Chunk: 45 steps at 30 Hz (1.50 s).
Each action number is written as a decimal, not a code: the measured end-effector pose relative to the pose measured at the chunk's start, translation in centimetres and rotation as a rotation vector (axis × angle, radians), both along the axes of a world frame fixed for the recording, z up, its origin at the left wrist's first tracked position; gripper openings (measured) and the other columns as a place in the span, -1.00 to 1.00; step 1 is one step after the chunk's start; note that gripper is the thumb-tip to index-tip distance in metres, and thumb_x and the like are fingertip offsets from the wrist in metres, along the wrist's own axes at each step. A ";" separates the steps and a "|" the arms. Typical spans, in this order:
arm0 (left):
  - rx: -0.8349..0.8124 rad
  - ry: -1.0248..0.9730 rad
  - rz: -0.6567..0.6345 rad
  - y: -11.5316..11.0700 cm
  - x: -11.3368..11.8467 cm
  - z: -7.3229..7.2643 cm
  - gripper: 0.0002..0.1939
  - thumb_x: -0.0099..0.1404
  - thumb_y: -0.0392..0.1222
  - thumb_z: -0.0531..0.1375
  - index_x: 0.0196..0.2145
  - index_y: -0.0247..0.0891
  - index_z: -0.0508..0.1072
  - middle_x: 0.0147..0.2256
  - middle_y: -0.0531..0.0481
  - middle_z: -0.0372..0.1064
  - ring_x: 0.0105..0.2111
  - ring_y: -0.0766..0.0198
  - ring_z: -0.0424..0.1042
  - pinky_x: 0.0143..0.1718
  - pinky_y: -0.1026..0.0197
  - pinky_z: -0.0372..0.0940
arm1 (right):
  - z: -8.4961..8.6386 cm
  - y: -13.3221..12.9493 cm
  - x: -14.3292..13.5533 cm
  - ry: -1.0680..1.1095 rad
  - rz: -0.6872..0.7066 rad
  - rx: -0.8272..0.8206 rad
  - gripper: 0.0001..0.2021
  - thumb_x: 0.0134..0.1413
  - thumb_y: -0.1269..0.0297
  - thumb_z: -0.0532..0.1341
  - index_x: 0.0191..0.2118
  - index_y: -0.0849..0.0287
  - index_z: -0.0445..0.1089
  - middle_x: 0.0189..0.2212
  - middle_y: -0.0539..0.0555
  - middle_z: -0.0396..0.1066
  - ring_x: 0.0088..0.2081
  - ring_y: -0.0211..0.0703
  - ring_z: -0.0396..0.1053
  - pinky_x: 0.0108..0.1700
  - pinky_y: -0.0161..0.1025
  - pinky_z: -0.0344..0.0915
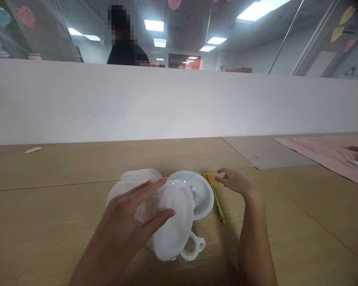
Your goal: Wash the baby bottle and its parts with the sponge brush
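Note:
My left hand [134, 214] is over a white translucent plastic piece [174, 222], its thumb and fingers spread apart across the surface. Behind it lies another white plastic piece [141, 174]. To the right, a white bowl [207, 194] holds a small clear-and-white item [196, 195]. A white ring-shaped part with a handle [199, 243] sits at the near side, partly covered. My right hand [234, 180] hovers just right of a brush [217, 200] with yellow head and green handle; its fingers are apart and hold nothing.
A pink cloth [325, 149] lies at the right on the wooden table [47, 230], with part of another person's hand [355, 149] over it. A low white partition [167, 105] stands behind. Beyond the glass is a person in dark clothing [123, 51].

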<state>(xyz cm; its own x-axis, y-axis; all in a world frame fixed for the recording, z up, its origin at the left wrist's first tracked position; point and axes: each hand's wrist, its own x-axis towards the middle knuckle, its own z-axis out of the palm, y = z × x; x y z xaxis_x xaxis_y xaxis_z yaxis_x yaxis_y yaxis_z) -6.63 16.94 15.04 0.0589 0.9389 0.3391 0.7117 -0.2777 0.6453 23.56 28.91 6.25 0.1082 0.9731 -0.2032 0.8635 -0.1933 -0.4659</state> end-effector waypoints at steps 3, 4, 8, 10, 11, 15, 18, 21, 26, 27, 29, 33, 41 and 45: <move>-0.008 -0.070 0.023 0.8 -0.3 -0.2 -0.53 0.00 0.12 0.28 -0.11 -0.01 0.50 -0.13 0.09 0.49 -0.12 0.07 0.43 -0.14 0.15 0.37 | 0.0 0.0 0.0 0.002 0.000 0.003 -0.59 0.12 0.13 0.08 0.04 0.24 0.24 -0.22 0.18 0.42 -0.18 -0.06 0.37 -0.31 -0.28 0.19; -0.011 -0.112 0.035 1.3 -0.6 -0.3 -0.53 -0.04 0.10 0.31 -0.13 -0.03 0.52 -0.12 0.07 0.48 -0.11 0.06 0.43 -0.12 0.13 0.37 | 0.0 0.0 0.0 0.000 0.001 0.004 -0.58 0.12 0.13 0.08 0.04 0.24 0.24 -0.23 0.18 0.42 -0.19 -0.06 0.37 -0.31 -0.29 0.19; 0.074 -0.526 0.146 4.1 -2.0 -1.0 -0.69 -0.05 -0.02 0.34 -0.32 -0.18 0.58 -0.24 -0.02 0.53 -0.19 0.10 0.47 -0.11 0.10 0.38 | -0.1 0.0 0.2 -0.003 0.011 0.006 -0.59 0.12 0.13 0.08 0.04 0.24 0.24 -0.27 0.16 0.43 -0.21 -0.07 0.37 -0.32 -0.28 0.19; 0.178 -0.794 0.229 5.1 -2.6 -1.1 -0.72 -0.04 -0.10 0.36 -0.34 -0.27 0.58 -0.34 -0.04 0.55 -0.30 0.18 0.49 -0.12 0.10 0.39 | -0.2 0.1 0.2 -0.003 0.020 0.014 -0.60 0.12 0.13 0.08 0.03 0.24 0.24 -0.28 0.16 0.43 -0.22 -0.07 0.37 -0.31 -0.28 0.19; 0.219 -0.904 0.273 5.5 -3.0 -1.1 -0.70 -0.06 -0.13 0.37 -0.33 -0.29 0.57 -0.38 -0.04 0.54 -0.35 0.22 0.49 -0.15 0.10 0.40 | -0.2 0.1 0.3 -0.004 0.023 0.016 -0.60 0.12 0.13 0.08 0.02 0.24 0.24 -0.27 0.16 0.43 -0.22 -0.07 0.37 -0.31 -0.28 0.19; 0.362 -1.135 0.471 6.4 -4.9 -1.2 -0.64 -0.10 -0.18 0.39 -0.28 -0.32 0.56 -0.46 -0.01 0.52 -0.50 0.36 0.44 -0.36 0.26 0.41 | -0.3 0.1 0.3 -0.012 0.024 0.023 -0.60 0.13 0.13 0.07 0.03 0.25 0.24 -0.26 0.17 0.43 -0.20 -0.07 0.37 -0.30 -0.28 0.19; 0.479 -1.177 0.572 7.3 -6.9 -1.6 -0.67 -0.07 -0.24 0.36 -0.27 -0.34 0.56 -0.47 0.03 0.49 -0.54 0.46 0.38 -0.41 0.35 0.37 | -0.4 0.1 0.4 -0.013 0.031 0.034 -0.60 0.13 0.13 0.07 0.02 0.25 0.25 -0.25 0.17 0.43 -0.20 -0.07 0.37 -0.28 -0.27 0.20; 0.545 -1.212 0.604 8.3 -9.1 -2.4 -0.66 -0.06 -0.33 0.33 -0.23 -0.36 0.54 -0.48 0.05 0.47 -0.52 0.47 0.38 -0.36 0.35 0.36 | -0.6 0.1 0.5 0.004 0.029 0.034 -0.60 0.14 0.12 0.06 0.03 0.24 0.24 -0.24 0.17 0.43 -0.20 -0.08 0.37 -0.27 -0.27 0.21; 0.627 -1.222 0.660 9.7 -11.3 -3.7 -0.62 -0.09 -0.42 0.31 -0.23 -0.43 0.52 -0.48 0.05 0.46 -0.47 0.43 0.41 -0.26 0.26 0.38 | -0.7 0.2 0.7 -0.015 0.023 0.023 -0.60 0.12 0.12 0.08 0.01 0.24 0.25 -0.25 0.16 0.43 -0.22 -0.08 0.39 -0.27 -0.26 0.21; 0.630 -1.226 0.671 9.9 -11.5 -3.8 -0.62 -0.08 -0.43 0.30 -0.22 -0.44 0.51 -0.49 0.05 0.45 -0.47 0.43 0.40 -0.25 0.24 0.38 | -0.7 0.2 0.7 -0.018 0.024 0.022 -0.60 0.12 0.12 0.07 0.01 0.24 0.25 -0.25 0.16 0.43 -0.22 -0.08 0.39 -0.28 -0.26 0.21; 0.620 -1.236 0.690 10.3 -11.7 -4.1 -0.63 -0.07 -0.44 0.28 -0.21 -0.45 0.50 -0.50 0.07 0.43 -0.48 0.43 0.40 -0.25 0.23 0.38 | -0.6 0.2 0.6 -0.016 0.021 0.022 -0.61 0.13 0.12 0.07 0.01 0.24 0.25 -0.25 0.16 0.43 -0.22 -0.08 0.39 -0.28 -0.26 0.21; 0.572 -1.258 0.708 11.1 -12.0 -4.7 -0.63 -0.03 -0.47 0.25 -0.19 -0.49 0.48 -0.52 0.07 0.41 -0.48 0.44 0.39 -0.23 0.23 0.38 | -0.4 0.1 0.5 -0.008 0.029 0.019 -0.61 0.13 0.13 0.07 0.01 0.25 0.25 -0.24 0.17 0.43 -0.22 -0.08 0.39 -0.27 -0.27 0.21; 0.537 -1.314 0.704 12.2 -12.6 -6.0 -0.64 0.01 -0.50 0.22 -0.16 -0.53 0.46 -0.52 0.06 0.39 -0.50 0.44 0.38 -0.21 0.22 0.37 | -0.9 0.2 1.1 -0.030 0.019 0.047 -0.60 0.10 0.09 0.07 -0.01 0.23 0.27 -0.30 0.15 0.45 -0.23 -0.07 0.40 -0.28 -0.26 0.22; 0.533 -1.342 0.694 12.6 -13.0 -6.6 -0.64 0.02 -0.53 0.22 -0.15 -0.55 0.45 -0.51 0.06 0.40 -0.50 0.45 0.38 -0.21 0.24 0.36 | -0.8 0.2 1.1 -0.054 0.031 0.026 -0.66 0.11 0.11 0.06 -0.10 0.24 0.31 -0.33 0.15 0.45 -0.25 -0.07 0.40 -0.31 -0.28 0.20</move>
<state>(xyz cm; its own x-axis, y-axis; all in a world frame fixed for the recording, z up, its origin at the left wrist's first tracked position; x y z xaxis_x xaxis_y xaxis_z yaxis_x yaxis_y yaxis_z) -19.60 29.53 8.43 -0.9049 0.4192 0.0735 -0.1859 -0.5446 0.8178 24.66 29.15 5.41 0.0882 0.9811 -0.1722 0.8929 -0.1545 -0.4230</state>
